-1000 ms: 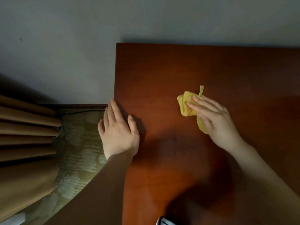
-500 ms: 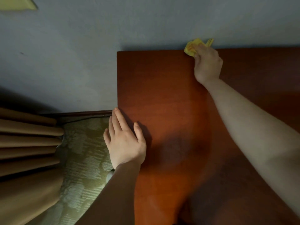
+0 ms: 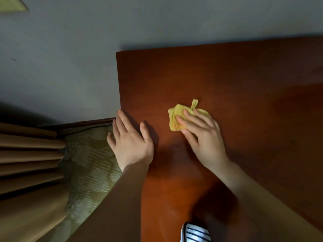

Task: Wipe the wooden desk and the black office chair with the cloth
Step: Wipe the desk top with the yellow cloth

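The yellow cloth (image 3: 175,119) has been drawn back from the far edge of the tabletop (image 3: 244,84) toward its left edge, pressed under the wide grip of the right hand (image 3: 204,142). The left hand (image 3: 131,145) is laid flat, grip wide, on that edge. Desk wiping is judged midway.

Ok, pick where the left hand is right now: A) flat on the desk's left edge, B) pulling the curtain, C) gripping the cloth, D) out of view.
A: the left hand lies flat at the left edge of the desk; the right hand presses the cloth.
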`<state>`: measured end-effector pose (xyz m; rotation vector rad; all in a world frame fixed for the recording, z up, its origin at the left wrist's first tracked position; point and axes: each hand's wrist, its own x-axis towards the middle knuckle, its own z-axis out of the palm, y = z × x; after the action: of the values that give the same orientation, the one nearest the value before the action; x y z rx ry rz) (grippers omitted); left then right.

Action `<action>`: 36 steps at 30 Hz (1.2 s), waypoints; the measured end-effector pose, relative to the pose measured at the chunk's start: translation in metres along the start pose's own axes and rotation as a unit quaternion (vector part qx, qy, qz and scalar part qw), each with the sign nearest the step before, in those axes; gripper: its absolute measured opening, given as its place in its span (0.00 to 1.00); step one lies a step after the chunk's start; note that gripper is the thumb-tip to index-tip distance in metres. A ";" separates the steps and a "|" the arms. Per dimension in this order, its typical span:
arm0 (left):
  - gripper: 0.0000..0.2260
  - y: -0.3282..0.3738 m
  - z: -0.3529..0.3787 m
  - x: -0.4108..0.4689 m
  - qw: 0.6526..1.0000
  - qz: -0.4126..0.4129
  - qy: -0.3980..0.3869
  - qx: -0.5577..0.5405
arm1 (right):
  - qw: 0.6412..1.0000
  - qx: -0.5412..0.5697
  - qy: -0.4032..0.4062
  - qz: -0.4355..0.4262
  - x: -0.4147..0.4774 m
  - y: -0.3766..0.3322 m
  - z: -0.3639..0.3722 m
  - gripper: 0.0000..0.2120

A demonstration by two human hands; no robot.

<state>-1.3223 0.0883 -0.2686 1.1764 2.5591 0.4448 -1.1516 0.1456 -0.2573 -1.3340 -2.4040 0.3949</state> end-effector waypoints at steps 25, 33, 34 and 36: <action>0.33 0.002 0.000 -0.004 1.000 -0.002 0.018 0.020 | 0.977 -0.042 0.003 0.209 0.085 0.179 -0.074 0.23; 0.35 0.006 0.000 -0.001 1.000 0.005 0.022 0.004 | 0.950 -0.087 0.058 0.293 0.149 0.180 -0.065 0.21; 0.35 0.006 0.000 -0.001 1.000 0.005 0.023 0.003 | 0.951 -0.080 0.059 0.293 0.148 0.178 -0.064 0.21; 0.34 0.005 -0.001 -0.001 1.000 0.005 0.021 0.003 | 0.958 -0.063 0.055 0.274 0.139 0.172 -0.059 0.21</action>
<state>-1.3182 0.0909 -0.2659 1.1953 2.5921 0.4702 -1.0639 0.3567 -0.2502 -2.0233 -1.9654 0.2980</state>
